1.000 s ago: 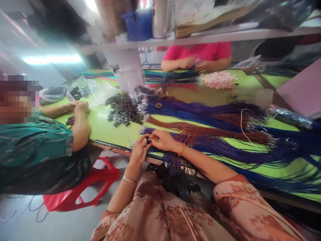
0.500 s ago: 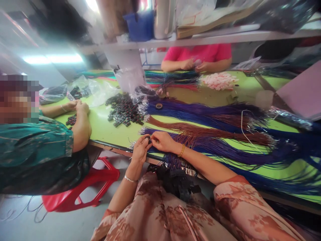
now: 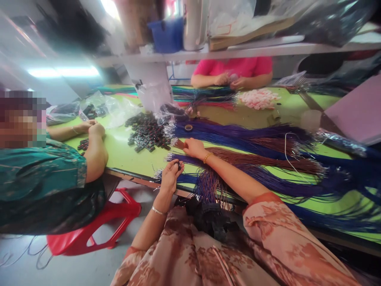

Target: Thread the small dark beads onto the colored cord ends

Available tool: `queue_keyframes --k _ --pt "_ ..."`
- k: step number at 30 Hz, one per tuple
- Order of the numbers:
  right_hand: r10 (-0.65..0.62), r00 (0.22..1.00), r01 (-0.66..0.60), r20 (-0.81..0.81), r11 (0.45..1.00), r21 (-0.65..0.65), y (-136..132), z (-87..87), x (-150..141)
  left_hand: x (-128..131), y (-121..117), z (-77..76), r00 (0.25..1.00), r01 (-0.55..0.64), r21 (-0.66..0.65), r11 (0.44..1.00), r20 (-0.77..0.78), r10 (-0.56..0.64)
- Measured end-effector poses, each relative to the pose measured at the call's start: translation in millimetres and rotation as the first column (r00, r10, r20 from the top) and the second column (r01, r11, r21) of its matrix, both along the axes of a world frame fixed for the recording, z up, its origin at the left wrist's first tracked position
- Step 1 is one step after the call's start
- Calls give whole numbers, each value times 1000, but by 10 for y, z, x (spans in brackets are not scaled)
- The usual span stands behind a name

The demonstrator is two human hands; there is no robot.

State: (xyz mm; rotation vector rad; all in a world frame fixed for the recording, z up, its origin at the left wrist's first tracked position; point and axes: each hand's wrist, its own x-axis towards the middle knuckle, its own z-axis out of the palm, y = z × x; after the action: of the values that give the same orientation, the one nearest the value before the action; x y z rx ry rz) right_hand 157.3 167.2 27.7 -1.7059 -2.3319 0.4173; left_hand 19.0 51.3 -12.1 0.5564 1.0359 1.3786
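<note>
My left hand [image 3: 170,175] hovers at the near edge of the green table [image 3: 131,155], fingers pinched on a small black connector [image 3: 177,165]. My right hand [image 3: 193,148] is stretched forward onto the brown wire bundle [image 3: 250,159], fingertips closed at its metal-tipped end. Blue and purple wire bundles [image 3: 238,133] lie beside it. A cluster of finished connectors with wires [image 3: 212,216] rests in my lap.
A pile of black connectors [image 3: 145,133] lies left of the wires, with plastic bags [image 3: 119,107] behind. A person in green sits at left on a red stool [image 3: 98,226]. A person in pink works across the table beside pink parts [image 3: 258,97]. A shelf [image 3: 238,49] hangs overhead.
My right hand left my left hand and reached forward to the brown wire bundle. My left hand stayed at the table edge with the connector.
</note>
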Motion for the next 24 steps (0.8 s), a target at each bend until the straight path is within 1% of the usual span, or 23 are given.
queue_keyframes --k 2,5,8,11,15,19,21,24 --pt "-2 999 3 43 1000 -20 67 -61 -30 -4 -3 -22 1000 8 6 1000 -6 -8" --pt "1 999 -1 53 1000 -14 80 -114 -38 -14 -9 -36 1000 24 8 1000 -6 -24" --pt "-5 999 4 41 1000 12 69 -104 -7 -14 -13 -29 1000 28 6 1000 4 -28" --pt "11 1000 -11 -1 999 44 75 -51 -16 -5 -19 -16 1000 26 -3 1000 15 -26" --pt "100 983 -88 -157 993 82 120 41 -175 -3 -27 -15 999 22 -5 1000 24 -22" --pt "182 916 -148 -358 982 120 121 132 -349 -18 -33 -38 999 24 3 1000 35 -24" --pt "205 877 -166 -435 978 125 65 162 -365 -23 -34 -46 999 24 4 1000 40 -25" --pt "223 846 -200 -485 975 99 -90 163 -284 -26 -33 -50 999 26 9 1000 36 -26"
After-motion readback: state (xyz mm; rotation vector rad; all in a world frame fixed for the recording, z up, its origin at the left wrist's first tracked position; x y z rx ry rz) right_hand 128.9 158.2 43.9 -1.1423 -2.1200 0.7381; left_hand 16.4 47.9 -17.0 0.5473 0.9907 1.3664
